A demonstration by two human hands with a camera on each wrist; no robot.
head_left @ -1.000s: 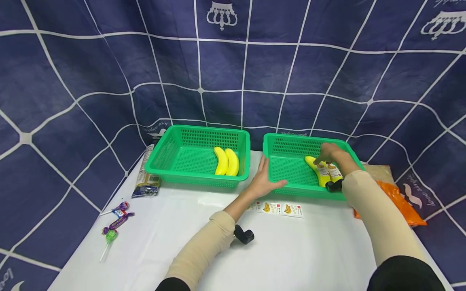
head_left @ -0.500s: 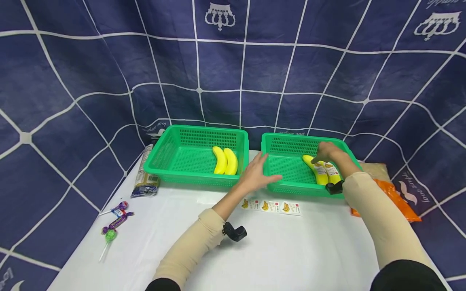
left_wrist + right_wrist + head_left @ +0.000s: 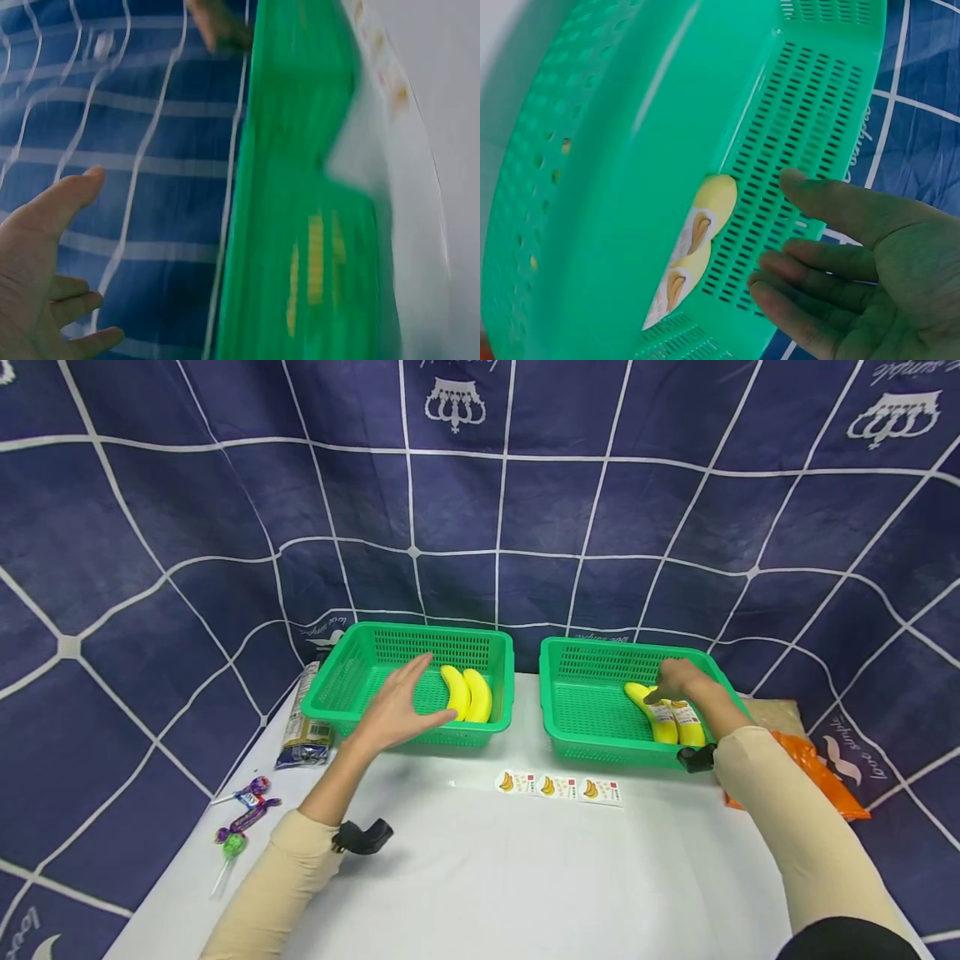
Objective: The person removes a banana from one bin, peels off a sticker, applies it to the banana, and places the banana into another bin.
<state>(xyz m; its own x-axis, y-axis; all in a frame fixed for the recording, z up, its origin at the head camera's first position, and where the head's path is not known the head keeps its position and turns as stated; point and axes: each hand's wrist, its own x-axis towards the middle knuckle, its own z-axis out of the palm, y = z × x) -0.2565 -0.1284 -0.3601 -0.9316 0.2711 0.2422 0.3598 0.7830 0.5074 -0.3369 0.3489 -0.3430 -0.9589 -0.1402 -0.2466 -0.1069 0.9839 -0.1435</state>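
My left hand (image 3: 397, 706) hovers over the front of the left green basket (image 3: 465, 737), fingers extended and thumb apart, holding nothing. Inside that basket lie two plain yellow bananas (image 3: 478, 697), just right of the thumb. Blur softens the left wrist view, where the left hand (image 3: 45, 277) shows spread fingers. Over the right green basket (image 3: 600, 748) is my right hand (image 3: 688, 683), above two bananas (image 3: 660, 720) that carry white labels. The right wrist view shows this right hand (image 3: 847, 262) with loosely bent fingers and nothing gripped; the basket wall partly hides the labelled bananas (image 3: 718, 196).
A strip of banana stickers (image 3: 557, 787) lies on the white table before the baskets. Wrapped candies and a green lollipop (image 3: 234, 845) sit at left, near a packaged bag (image 3: 306, 727). At right are an orange bag (image 3: 821, 777) and a beige packet (image 3: 776, 714).
My left hand has moved left, from beside the right basket's near left corner to over the left basket, uncovering the sticker strip. My right hand has stayed over the labelled bananas.
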